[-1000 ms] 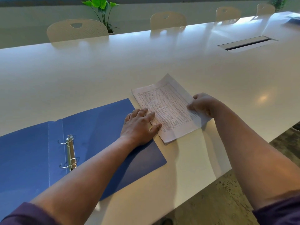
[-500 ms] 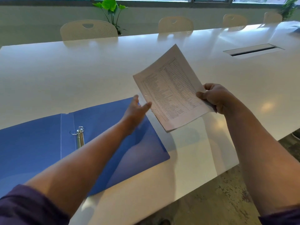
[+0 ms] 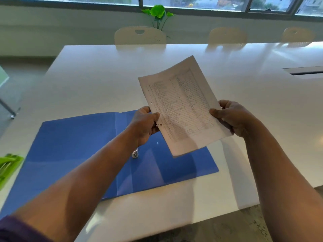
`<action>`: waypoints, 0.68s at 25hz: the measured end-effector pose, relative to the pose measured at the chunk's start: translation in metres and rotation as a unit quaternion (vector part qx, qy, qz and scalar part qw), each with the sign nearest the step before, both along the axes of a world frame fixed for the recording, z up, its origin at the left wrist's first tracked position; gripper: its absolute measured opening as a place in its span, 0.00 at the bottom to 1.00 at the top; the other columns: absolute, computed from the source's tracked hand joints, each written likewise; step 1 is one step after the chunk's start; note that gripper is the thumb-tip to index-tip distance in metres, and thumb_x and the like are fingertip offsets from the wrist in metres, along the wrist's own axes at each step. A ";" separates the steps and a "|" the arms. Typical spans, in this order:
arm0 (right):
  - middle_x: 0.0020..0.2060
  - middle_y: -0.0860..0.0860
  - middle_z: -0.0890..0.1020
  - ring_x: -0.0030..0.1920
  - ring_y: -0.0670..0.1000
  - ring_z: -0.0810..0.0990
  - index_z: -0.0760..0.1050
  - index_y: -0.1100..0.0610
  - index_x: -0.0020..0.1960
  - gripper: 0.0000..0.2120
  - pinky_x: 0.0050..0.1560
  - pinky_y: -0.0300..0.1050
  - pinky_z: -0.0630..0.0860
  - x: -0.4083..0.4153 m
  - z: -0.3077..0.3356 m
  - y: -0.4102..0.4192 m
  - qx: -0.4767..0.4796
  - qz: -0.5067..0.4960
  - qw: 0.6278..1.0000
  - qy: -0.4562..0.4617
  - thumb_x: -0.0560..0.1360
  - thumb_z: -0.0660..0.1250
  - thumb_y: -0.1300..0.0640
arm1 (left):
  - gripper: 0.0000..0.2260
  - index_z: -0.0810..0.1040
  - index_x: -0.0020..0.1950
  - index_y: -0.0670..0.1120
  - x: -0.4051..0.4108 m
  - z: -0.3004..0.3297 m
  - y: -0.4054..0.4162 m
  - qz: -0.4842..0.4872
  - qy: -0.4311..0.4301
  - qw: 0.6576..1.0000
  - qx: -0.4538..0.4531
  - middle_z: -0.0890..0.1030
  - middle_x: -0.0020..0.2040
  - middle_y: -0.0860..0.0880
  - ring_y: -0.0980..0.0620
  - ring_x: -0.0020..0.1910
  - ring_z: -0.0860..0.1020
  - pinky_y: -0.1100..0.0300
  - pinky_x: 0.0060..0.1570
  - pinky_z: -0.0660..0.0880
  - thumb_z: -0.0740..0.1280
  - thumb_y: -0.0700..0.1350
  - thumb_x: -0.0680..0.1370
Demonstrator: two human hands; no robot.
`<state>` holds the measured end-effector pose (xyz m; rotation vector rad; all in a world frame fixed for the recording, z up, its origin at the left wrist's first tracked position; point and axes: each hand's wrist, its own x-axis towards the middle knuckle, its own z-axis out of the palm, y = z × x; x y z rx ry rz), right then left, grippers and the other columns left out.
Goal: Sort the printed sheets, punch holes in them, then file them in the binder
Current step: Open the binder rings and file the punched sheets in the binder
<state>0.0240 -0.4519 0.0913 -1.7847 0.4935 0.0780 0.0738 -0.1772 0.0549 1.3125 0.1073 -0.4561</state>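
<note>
Meeting room w/ windows, pale chairs (image 3: 139, 35) and a plant (image 3: 158, 12) behind a long white table (image 3: 104, 75). Blue binder (image 3: 78, 145) lies open flat on it, metal ring (image 3: 135, 153) partly hidden by left forearm. Printed sheets (image 3: 181, 105), two punched holes on left edge, held up above binder's right flap. Left hand (image 3: 144, 125) pinches left edge; right hand (image 3: 234, 117) pinches right edge.
</note>
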 end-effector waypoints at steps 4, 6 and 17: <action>0.53 0.55 0.87 0.51 0.58 0.87 0.78 0.59 0.63 0.13 0.48 0.57 0.85 0.009 -0.009 0.029 0.058 0.086 0.994 0.025 0.80 0.68 0.61 | 0.12 0.77 0.65 0.40 -0.011 -0.003 0.039 0.032 0.000 0.999 0.012 0.86 0.52 0.42 0.49 0.44 0.86 0.59 0.37 0.82 0.61 0.32 0.83; 0.57 0.57 0.86 0.54 0.59 0.86 0.77 0.59 0.66 0.15 0.47 0.56 0.84 0.016 -0.012 0.040 0.097 0.118 0.988 0.025 0.79 0.68 0.61 | 0.11 0.78 0.62 0.41 -0.015 -0.005 0.052 0.032 -0.006 0.999 0.021 0.86 0.51 0.43 0.50 0.43 0.87 0.60 0.37 0.82 0.61 0.33 0.83; 0.54 0.58 0.87 0.48 0.57 0.88 0.79 0.59 0.62 0.12 0.40 0.51 0.85 0.021 -0.027 0.071 0.105 0.139 0.984 0.036 0.79 0.67 0.65 | 0.05 0.79 0.56 0.40 -0.021 -0.011 0.093 0.031 0.008 0.995 0.093 0.88 0.49 0.43 0.49 0.45 0.87 0.58 0.40 0.84 0.66 0.34 0.82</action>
